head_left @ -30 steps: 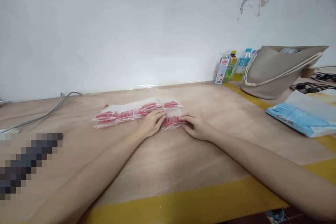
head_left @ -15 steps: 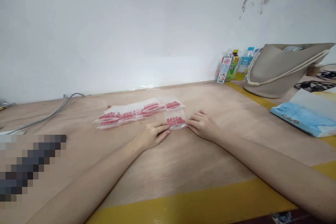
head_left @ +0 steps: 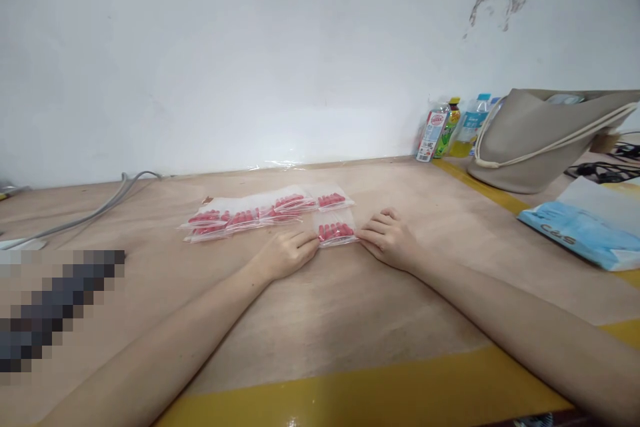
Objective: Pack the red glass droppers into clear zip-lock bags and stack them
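Observation:
A small clear plastic bag (head_left: 336, 232) lies flat on the table, with several red capsule-like pieces in a row along its near edge. My left hand (head_left: 287, 253) pinches its near left corner, thumb and fingers pressed together. At the opposite near corner, the fingertips of my right hand (head_left: 390, 240) are closed on the edge, the other fingers curled. Just beyond, more bags of red pieces (head_left: 245, 217) overlap in a row reaching to the left. One bag (head_left: 332, 199) sits at the right end of that row, directly behind the held one.
To the right stand a grey bag (head_left: 530, 140) with a rope handle, a drink carton (head_left: 433, 137), several bottles (head_left: 470, 127) and a blue tissue pack (head_left: 575, 230). Grey cables (head_left: 107, 203) run along the left. Yellow tape (head_left: 350, 390) crosses the table's near edge. A white wall rises behind.
My left thumb and fingers have come together at the bag's left corner, where they were spread apart. My right hand stays at the other corner. The camera view has shifted slightly.

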`<state>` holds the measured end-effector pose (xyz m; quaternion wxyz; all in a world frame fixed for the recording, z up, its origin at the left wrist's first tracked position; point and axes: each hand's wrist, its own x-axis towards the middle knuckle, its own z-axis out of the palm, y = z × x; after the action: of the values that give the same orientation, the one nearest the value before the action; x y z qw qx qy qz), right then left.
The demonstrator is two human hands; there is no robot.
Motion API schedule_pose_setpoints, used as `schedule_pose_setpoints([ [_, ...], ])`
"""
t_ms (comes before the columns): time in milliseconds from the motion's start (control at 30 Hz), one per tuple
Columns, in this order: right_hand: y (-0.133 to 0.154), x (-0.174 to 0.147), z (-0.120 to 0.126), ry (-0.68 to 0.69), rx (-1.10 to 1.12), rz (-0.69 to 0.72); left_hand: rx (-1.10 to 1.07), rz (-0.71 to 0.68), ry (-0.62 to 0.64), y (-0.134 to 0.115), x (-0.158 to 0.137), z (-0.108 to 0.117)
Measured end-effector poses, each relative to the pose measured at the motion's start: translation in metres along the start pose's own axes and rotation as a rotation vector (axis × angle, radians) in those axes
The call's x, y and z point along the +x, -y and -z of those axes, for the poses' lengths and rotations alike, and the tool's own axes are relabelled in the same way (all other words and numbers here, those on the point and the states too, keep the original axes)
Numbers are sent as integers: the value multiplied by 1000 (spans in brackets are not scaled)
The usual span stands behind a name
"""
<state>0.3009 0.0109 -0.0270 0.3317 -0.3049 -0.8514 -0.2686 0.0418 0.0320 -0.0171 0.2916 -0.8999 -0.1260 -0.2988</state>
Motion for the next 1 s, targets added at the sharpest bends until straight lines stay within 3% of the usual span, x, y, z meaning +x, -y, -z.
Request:
schedule_pose_setpoints([
  [400, 3, 4, 3, 56, -41, 82, -1, 31, 67, 3, 1, 3],
  [600, 5, 10, 0, 34, -32, 40, -131, 195, 5, -8, 15, -7],
  [800, 14, 16, -7, 25, 4, -4, -158, 114, -37, -18, 31, -25],
  [1000, 16, 16, -5, 26, 12, 25, -109, 34, -3, -18, 37, -25],
])
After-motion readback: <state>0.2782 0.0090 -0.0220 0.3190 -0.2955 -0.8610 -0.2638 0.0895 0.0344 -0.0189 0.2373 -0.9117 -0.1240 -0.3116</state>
